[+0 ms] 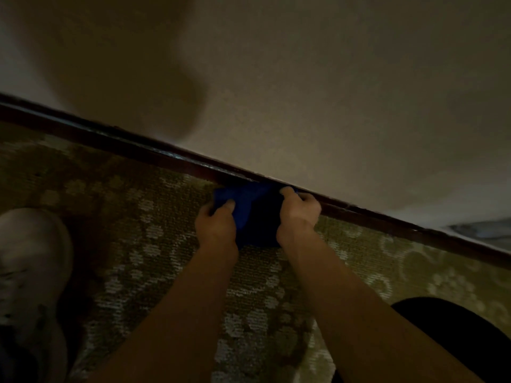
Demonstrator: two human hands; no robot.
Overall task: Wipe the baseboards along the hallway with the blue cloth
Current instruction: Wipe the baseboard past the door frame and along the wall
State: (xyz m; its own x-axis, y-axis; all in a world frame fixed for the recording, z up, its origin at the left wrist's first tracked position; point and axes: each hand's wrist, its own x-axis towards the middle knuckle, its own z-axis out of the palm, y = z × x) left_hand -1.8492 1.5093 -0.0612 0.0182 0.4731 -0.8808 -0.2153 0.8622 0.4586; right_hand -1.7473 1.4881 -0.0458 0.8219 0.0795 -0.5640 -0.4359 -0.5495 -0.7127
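While both your left hand [217, 221] and right hand [298, 212] clutch the blue cloth [249, 205], the baseboard [138, 146] runs upper left to lower right, touching the cloth's top edge.

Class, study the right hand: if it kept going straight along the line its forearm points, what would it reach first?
The right hand points up toward the wall, so it would most likely meet the dark baseboard first. Its fingertips, gripping the blue cloth, already look close to or against it; depth is unclear.
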